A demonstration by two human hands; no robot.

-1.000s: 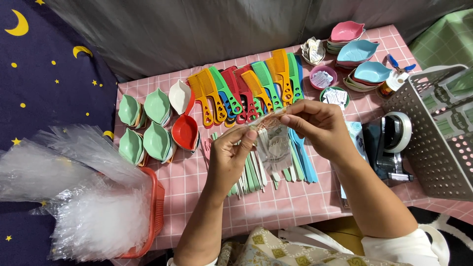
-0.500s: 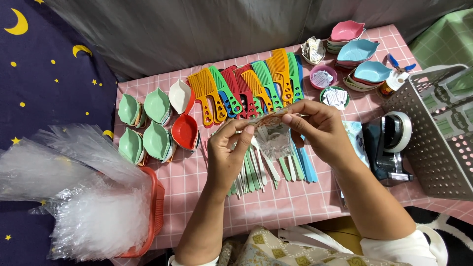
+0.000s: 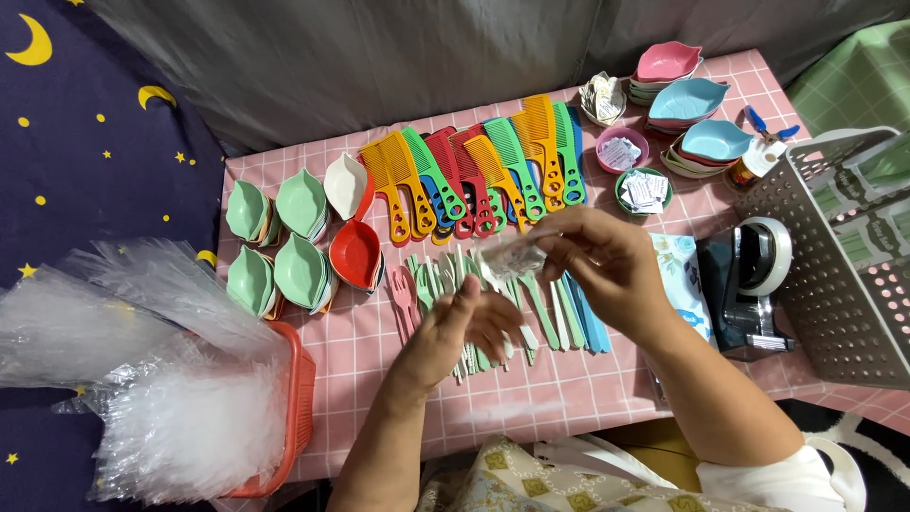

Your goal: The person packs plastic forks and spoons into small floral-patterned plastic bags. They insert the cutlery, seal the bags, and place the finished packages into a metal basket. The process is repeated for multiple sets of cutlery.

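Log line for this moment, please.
right hand: pinching small clear packet | left hand: open, over pastel forks | combs: fanned behind | table: pink grid

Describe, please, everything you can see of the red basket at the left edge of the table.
The red basket looks like plastic, with slotted walls and a rounded rim. Only its right side and near corner show; a heap of clear plastic bags fills it and spills out to the left, hiding the rest. It sits upright at the near left corner of the pink checked table. Neither hand touches it.
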